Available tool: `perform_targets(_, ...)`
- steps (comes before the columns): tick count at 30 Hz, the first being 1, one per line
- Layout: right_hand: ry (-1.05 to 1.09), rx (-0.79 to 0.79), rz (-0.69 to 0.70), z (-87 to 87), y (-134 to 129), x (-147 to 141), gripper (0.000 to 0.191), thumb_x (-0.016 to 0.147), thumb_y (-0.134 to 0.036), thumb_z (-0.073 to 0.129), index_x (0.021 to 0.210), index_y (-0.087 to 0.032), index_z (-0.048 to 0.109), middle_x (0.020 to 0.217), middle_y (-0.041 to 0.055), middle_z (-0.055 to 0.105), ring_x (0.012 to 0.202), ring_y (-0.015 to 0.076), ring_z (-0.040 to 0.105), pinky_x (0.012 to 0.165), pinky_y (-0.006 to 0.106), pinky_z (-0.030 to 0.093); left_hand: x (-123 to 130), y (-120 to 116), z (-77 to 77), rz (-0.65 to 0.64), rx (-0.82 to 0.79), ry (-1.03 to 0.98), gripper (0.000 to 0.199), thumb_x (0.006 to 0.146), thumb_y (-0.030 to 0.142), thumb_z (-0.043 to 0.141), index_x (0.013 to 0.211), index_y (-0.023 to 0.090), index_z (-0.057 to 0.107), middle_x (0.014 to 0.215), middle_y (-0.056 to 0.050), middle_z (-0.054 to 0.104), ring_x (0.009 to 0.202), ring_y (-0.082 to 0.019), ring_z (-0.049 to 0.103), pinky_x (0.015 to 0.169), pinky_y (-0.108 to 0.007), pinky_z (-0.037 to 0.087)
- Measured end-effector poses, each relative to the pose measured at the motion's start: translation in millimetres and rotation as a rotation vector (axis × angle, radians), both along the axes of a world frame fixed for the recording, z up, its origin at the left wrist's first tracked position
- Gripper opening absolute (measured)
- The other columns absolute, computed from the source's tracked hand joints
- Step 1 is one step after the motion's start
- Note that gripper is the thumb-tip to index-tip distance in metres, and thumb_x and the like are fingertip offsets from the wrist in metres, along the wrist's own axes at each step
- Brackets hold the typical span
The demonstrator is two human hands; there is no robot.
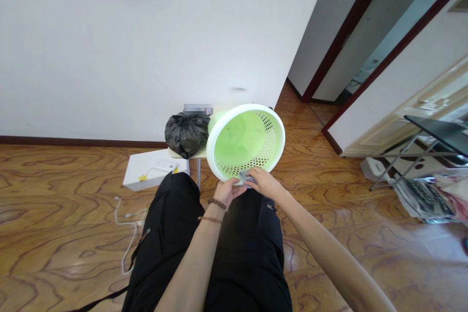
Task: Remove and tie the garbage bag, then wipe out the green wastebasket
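A pale green plastic basket (241, 139) with a white rim and perforated sides is tilted so its mouth faces me. My left hand (227, 192) is closed on the near rim, thumb on the inner side. Just to the right, my right hand (261, 181) presses a folded grey cloth (247, 176) against that same rim. Part of the cloth is hidden by the fingers. Left of the basket, a knotted black plastic bag (187, 132) rests on a small light-coloured table (174, 153).
A white box (146, 168) with yellow-handled scissors (143, 177) on it stands on the wooden floor. A white cable (128, 224) lies near my left leg. To the right are a folding table (442, 131) and stacked papers (420, 197). A white wall rises ahead, beside a doorway.
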State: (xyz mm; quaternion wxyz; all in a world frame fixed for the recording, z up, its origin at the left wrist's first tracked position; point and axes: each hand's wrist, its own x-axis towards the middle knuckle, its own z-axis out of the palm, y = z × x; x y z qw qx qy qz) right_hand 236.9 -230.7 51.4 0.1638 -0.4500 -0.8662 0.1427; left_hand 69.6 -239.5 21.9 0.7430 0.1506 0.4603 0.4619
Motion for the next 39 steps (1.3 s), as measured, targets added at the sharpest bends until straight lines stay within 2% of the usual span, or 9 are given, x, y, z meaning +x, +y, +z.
perform_targets(3, 0.059, -0.065, 0.046, 0.0, 0.0, 1.2, 0.030, 0.082, -0.016, 0.057, 0.111, -0.016, 0.063, 0.120, 0.0119, 0.059, 0.111, 0.0215, 0.052, 0.096, 0.035, 0.039, 0.8, -0.3, -0.5, 0.007, -0.004, 0.004, 0.033, 0.070, 0.002, 0.057, 0.102, 0.005, 0.055, 0.079, -0.013, 0.071, 0.062, -0.022, 0.069, 0.067, -0.035, 0.059)
perform_targets(6, 0.076, -0.084, 0.040, -0.5, 0.1, 1.6, 0.039, 0.078, -0.006, 0.050, 0.112, -0.017, 0.065, 0.127, 0.0106, 0.056, 0.115, 0.0215, 0.050, 0.099, 0.037, 0.036, 1.7, -0.4, 1.1, 0.015, -0.013, 0.005, 0.035, 0.071, 0.003, 0.057, 0.105, 0.005, 0.054, 0.077, -0.013, 0.071, 0.063, -0.023, 0.070, 0.066, -0.035, 0.059)
perform_targets(10, 0.101, -0.003, -0.021, -4.0, -1.0, -0.4, 0.044, 0.079, -0.002, 0.046, 0.113, -0.022, 0.066, 0.111, 0.0076, 0.059, 0.106, 0.0198, 0.050, 0.096, 0.038, 0.038, 1.0, -0.2, 5.4, 0.008, -0.017, -0.017, 0.032, 0.072, 0.004, 0.056, 0.105, 0.004, 0.055, 0.077, -0.014, 0.071, 0.066, -0.024, 0.070, 0.067, -0.034, 0.059)
perform_targets(14, 0.135, 0.053, -0.121, -7.1, -2.5, -4.2, 0.043, 0.080, -0.003, 0.047, 0.112, -0.024, 0.066, 0.094, 0.0056, 0.052, 0.091, 0.0176, 0.049, 0.086, 0.033, 0.042, -0.6, -0.5, 7.5, -0.009, -0.018, -0.031, 0.034, 0.073, 0.004, 0.055, 0.107, 0.003, 0.053, 0.079, -0.017, 0.071, 0.072, -0.026, 0.070, 0.070, -0.035, 0.059)
perform_targets(18, 0.200, 0.034, -0.153, -7.3, -2.2, -6.1, 0.050, 0.074, 0.003, 0.046, 0.116, -0.020, 0.060, 0.095, 0.0046, 0.048, 0.091, 0.0162, 0.049, 0.087, 0.030, 0.042, 0.1, -1.1, 7.4, -0.014, -0.020, -0.019, 0.039, 0.073, 0.003, 0.055, 0.112, 0.003, 0.052, 0.081, -0.017, 0.071, 0.073, -0.026, 0.070, 0.072, -0.037, 0.059)
perform_targets(24, 0.229, 0.016, -0.131, -8.5, -3.0, -3.3, 0.047, 0.068, 0.005, 0.044, 0.103, -0.020, 0.063, 0.092, 0.0042, 0.050, 0.090, 0.0170, 0.050, 0.085, 0.030, 0.043, 2.1, -1.4, 5.3, -0.006, -0.026, -0.033, 0.044, 0.071, 0.002, 0.056, 0.115, 0.004, 0.050, 0.084, -0.018, 0.071, 0.073, -0.027, 0.070, 0.073, -0.040, 0.058)
perform_targets(30, 0.292, 0.037, -0.137, -7.5, -5.6, -4.6, 0.061, 0.064, 0.005, 0.039, 0.116, -0.021, 0.056, 0.090, 0.0050, 0.057, 0.095, 0.0204, 0.050, 0.088, 0.036, 0.043, 0.3, -1.7, 7.6, -0.013, -0.020, -0.050, 0.038, 0.074, 0.004, 0.055, 0.111, 0.001, 0.052, 0.083, -0.020, 0.070, 0.072, -0.027, 0.070, 0.071, -0.037, 0.059)
perform_targets(35, 0.351, 0.062, -0.119, -8.3, -2.7, -6.0, 0.056, 0.068, 0.003, 0.040, 0.118, -0.017, 0.054, 0.113, 0.0095, 0.058, 0.110, 0.0195, 0.049, 0.099, 0.038, 0.038, -0.2, -1.5, 6.7, -0.024, -0.018, -0.047, 0.038, 0.075, 0.005, 0.053, 0.112, 0.000, 0.051, 0.083, -0.021, 0.070, 0.072, -0.027, 0.070, 0.071, -0.035, 0.059)
perform_targets(39, 0.301, 0.080, -0.138, -9.5, 0.2, -2.5, 0.036, 0.070, 0.001, 0.045, 0.095, -0.017, 0.064, 0.125, 0.0103, 0.055, 0.120, 0.0201, 0.044, 0.105, 0.039, 0.033, 0.3, -1.3, 4.3, -0.021, -0.027, -0.033, 0.040, 0.076, 0.005, 0.053, 0.116, 0.000, 0.049, 0.083, -0.021, 0.070, 0.072, -0.026, 0.070, 0.070, -0.035, 0.059)
